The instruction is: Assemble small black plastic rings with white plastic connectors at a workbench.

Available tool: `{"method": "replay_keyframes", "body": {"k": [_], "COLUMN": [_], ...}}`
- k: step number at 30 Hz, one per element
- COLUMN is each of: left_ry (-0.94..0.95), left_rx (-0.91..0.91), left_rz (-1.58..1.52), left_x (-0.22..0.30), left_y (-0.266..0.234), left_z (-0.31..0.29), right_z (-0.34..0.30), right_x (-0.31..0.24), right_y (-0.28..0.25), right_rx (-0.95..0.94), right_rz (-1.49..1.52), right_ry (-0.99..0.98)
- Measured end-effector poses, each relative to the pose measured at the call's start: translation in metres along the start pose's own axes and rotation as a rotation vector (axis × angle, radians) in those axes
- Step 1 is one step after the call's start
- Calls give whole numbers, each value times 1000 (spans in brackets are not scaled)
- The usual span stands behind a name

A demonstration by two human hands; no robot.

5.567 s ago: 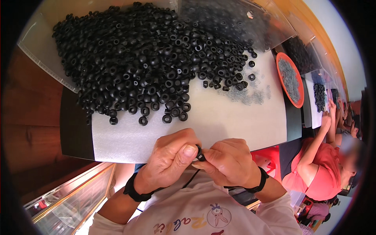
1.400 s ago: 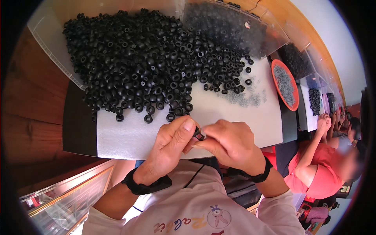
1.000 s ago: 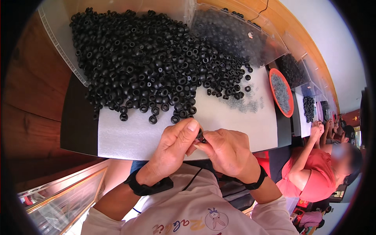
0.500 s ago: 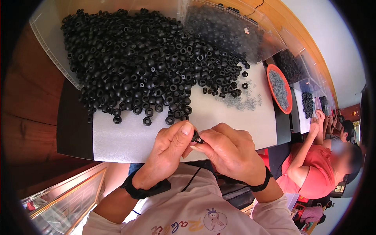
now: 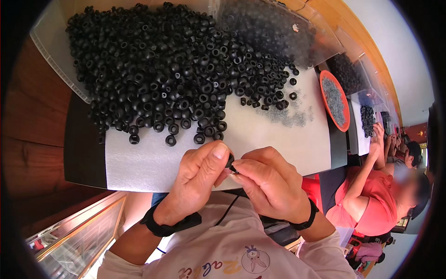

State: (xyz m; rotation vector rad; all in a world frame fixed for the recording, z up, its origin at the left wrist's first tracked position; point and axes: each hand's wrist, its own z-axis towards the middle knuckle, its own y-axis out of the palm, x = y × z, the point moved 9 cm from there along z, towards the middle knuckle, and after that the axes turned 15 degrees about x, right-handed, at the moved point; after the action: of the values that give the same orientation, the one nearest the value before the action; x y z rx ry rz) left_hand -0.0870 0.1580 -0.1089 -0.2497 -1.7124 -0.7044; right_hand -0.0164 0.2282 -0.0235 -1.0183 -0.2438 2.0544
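The left hand (image 5: 197,179) and the right hand (image 5: 269,183) meet at the near edge of the white sheet (image 5: 153,160). Their thumbs and forefingers are pressed together on one small black ring (image 5: 230,161), which sits between the fingertips; most of it is hidden.

Packages and containers, by position:
- Far left: a clear plastic bag (image 5: 55,60), laid flat under the large pile of black rings (image 5: 172,69).
- Far centre to right: a second clear bag (image 5: 278,32), its film covering more black rings, with a small pale label patch near its top.
- Right of the sheet: a round orange tray (image 5: 325,104) tilted on edge, filled with small grey pieces.
- Between pile and tray: a loose scatter of clear rings (image 5: 290,116) on the sheet.

At the far right a co-worker in a red shirt (image 5: 371,204) sits at the same bench.

Compared with half a second earlier, both hands hold the same pinch on the ring at the same place on the sheet edge. The pile, bags and tray keep their layout; only the viewpoint shifts slightly.
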Motion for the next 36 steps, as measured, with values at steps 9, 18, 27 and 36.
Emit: {"method": "replay_keyframes", "body": {"k": [9,18,27,36], "left_ry": [28,89,84,108], "left_rx": [-43,-95,-104,-105], "left_rz": [54,64,77,119], "left_x": [7,12,13,12], "left_y": [2,5,7,7], "left_z": [-3,-3,-3,-4], "right_z": [-1,-2,-5,-8], "right_x": [4,0,2,2], "right_y": [-5,-4,-5,-8], "right_rx": [-51,-30,-31,1], "right_rz": [-54,-72,-30,-56], "right_ry": [22,-49,-18,7]}}
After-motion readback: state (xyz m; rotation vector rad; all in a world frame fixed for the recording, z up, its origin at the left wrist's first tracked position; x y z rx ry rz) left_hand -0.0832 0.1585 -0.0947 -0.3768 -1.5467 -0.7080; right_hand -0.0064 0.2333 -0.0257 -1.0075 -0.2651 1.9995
